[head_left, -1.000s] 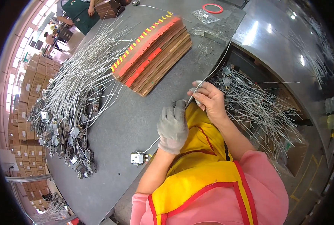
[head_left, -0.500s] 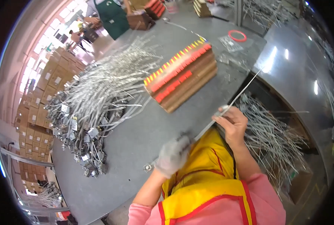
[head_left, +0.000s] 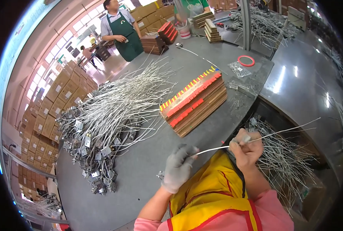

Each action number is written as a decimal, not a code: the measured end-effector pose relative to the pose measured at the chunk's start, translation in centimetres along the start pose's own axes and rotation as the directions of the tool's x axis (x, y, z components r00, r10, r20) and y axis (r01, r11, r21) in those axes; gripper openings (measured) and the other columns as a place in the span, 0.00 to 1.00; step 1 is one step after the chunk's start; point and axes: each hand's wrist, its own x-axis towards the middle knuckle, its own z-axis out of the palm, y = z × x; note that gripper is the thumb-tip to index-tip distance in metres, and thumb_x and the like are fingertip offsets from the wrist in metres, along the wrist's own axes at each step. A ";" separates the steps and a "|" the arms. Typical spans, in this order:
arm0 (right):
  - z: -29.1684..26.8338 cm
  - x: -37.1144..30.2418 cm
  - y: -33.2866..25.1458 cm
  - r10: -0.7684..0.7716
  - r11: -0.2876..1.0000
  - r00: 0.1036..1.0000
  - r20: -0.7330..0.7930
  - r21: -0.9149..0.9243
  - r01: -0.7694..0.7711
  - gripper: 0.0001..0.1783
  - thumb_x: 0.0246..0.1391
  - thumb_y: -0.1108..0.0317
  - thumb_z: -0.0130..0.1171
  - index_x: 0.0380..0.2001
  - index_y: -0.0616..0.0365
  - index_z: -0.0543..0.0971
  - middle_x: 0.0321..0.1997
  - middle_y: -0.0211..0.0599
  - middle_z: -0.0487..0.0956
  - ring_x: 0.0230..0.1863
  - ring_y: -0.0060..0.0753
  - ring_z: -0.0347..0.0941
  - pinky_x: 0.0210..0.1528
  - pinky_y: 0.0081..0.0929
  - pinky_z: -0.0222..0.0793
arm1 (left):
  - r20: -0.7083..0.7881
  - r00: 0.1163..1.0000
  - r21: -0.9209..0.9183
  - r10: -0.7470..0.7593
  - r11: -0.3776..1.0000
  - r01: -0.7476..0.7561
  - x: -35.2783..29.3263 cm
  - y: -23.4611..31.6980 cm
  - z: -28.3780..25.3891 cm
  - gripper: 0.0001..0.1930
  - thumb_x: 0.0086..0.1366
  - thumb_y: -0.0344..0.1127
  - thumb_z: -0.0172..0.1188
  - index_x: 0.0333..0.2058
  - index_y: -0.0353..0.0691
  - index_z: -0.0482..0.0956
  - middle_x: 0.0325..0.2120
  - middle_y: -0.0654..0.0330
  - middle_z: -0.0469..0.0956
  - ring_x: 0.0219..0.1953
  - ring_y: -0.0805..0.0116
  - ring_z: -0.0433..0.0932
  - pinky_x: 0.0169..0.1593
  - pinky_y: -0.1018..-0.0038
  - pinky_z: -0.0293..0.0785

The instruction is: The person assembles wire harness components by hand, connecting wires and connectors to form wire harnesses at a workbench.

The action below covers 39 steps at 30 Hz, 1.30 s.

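A thin white cable is stretched between my hands at the table's near edge. My left hand, in a grey glove, is closed around it. A small metal fitting pokes out on the far side of that glove. Pinched in the fingers of my right hand, which has pale covers on some fingertips, the cable continues as a loose free end to the right. Beyond my hands sits a stack of brown boards with red strips and a yellow-striped top edge.
Many white cables with metal connector ends are heaped on the left of the grey table. More cables hang in a recess at right. A red ring lies far right. A person in a green apron stands beyond the table.
My right hand has moved down and slightly right along the cable, and its free end now points right instead of up. The view has tilted up, showing more of the people behind.
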 end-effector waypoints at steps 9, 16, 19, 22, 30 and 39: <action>-2.1 1.4 -1.8 0.347 0.841 0.936 0.051 0.425 -0.335 0.11 0.46 0.82 0.47 0.36 0.63 0.68 0.17 0.26 0.62 0.11 0.13 0.50 0.15 0.15 0.49 | 0.434 0.889 -0.359 -0.146 0.877 0.319 -1.0 2.3 1.5 0.08 0.64 0.25 0.48 0.38 0.34 0.75 0.24 0.65 0.68 0.20 0.80 0.63 0.24 0.83 0.60; -5.7 1.1 -4.2 0.188 0.926 0.971 -0.149 0.357 -0.125 0.10 0.45 0.82 0.49 0.34 0.67 0.74 0.26 0.33 0.74 0.11 0.13 0.56 0.15 0.15 0.57 | 0.876 0.403 -0.161 -0.264 0.627 0.762 1.1 3.8 5.4 0.10 0.66 0.30 0.47 0.43 0.36 0.72 0.18 0.73 0.60 0.17 0.83 0.55 0.21 0.84 0.54; -7.7 1.0 -5.5 0.004 0.998 0.967 -0.254 0.068 0.014 0.09 0.47 0.81 0.50 0.35 0.67 0.74 0.24 0.30 0.73 0.11 0.13 0.55 0.14 0.11 0.54 | 0.811 0.577 -0.289 -0.096 0.792 0.538 0.9 3.0 8.3 0.12 0.66 0.30 0.48 0.47 0.37 0.72 0.21 0.71 0.64 0.19 0.82 0.60 0.22 0.84 0.58; -11.8 0.5 -6.4 0.014 0.996 0.916 -0.400 -0.074 -0.047 0.09 0.50 0.78 0.52 0.37 0.67 0.74 0.22 0.27 0.70 0.11 0.11 0.53 0.14 0.11 0.51 | 0.548 0.799 -0.329 0.247 0.942 -0.066 0.9 1.6 10.3 0.18 0.62 0.26 0.53 0.52 0.38 0.69 0.34 0.63 0.70 0.28 0.76 0.69 0.32 0.80 0.68; -26.4 -5.5 -3.7 0.242 0.760 0.591 -0.769 -0.228 -0.608 0.17 0.56 0.58 0.56 0.35 0.64 0.75 0.22 0.34 0.74 0.13 0.15 0.58 0.14 0.15 0.52 | 0.257 0.952 -0.165 0.165 0.978 -0.125 1.9 2.3 5.4 0.19 0.57 0.23 0.54 0.49 0.37 0.71 0.37 0.57 0.71 0.43 0.68 0.71 0.47 0.75 0.68; -8.6 4.6 -12.7 -0.540 0.675 0.815 -0.210 -0.686 0.270 0.10 0.53 0.74 0.53 0.39 0.65 0.74 0.34 0.42 0.75 0.26 0.23 0.68 0.22 0.15 0.60 | -0.378 0.332 0.357 0.864 0.467 -0.809 -1.5 12.8 -9.0 0.27 0.62 0.55 0.45 0.44 0.33 0.70 0.40 0.48 0.72 0.42 0.58 0.72 0.45 0.67 0.71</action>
